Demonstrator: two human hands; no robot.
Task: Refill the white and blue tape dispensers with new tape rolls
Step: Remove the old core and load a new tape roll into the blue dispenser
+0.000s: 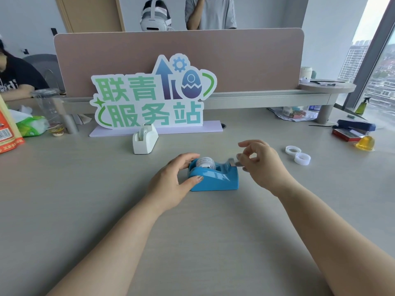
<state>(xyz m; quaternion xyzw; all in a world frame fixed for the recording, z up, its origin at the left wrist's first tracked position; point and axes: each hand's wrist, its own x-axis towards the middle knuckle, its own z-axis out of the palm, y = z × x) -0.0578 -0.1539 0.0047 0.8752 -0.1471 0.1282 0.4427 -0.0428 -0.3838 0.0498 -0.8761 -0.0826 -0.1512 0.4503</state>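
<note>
Pale wood-look desk [64, 199] with a dusty-pink partition panel [235, 60] running along the back and a low grey shelf riser [267, 99] in front of it. The wall [320, 13] is plain white, there's a wooden door [92, 13] back left, and a big window [380, 71] on the right lets in soft daylight, city buildings outside.

Both forearms reach forward; the left hand [171, 182] grips the blue dispenser [215, 180], the right hand [261, 165] pinches its tape end [239, 166].

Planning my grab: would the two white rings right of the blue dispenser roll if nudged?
Lying flat, the two white rings probably won't roll. Thin and hollow, they look light, so likely slide on the smooth table.
</note>
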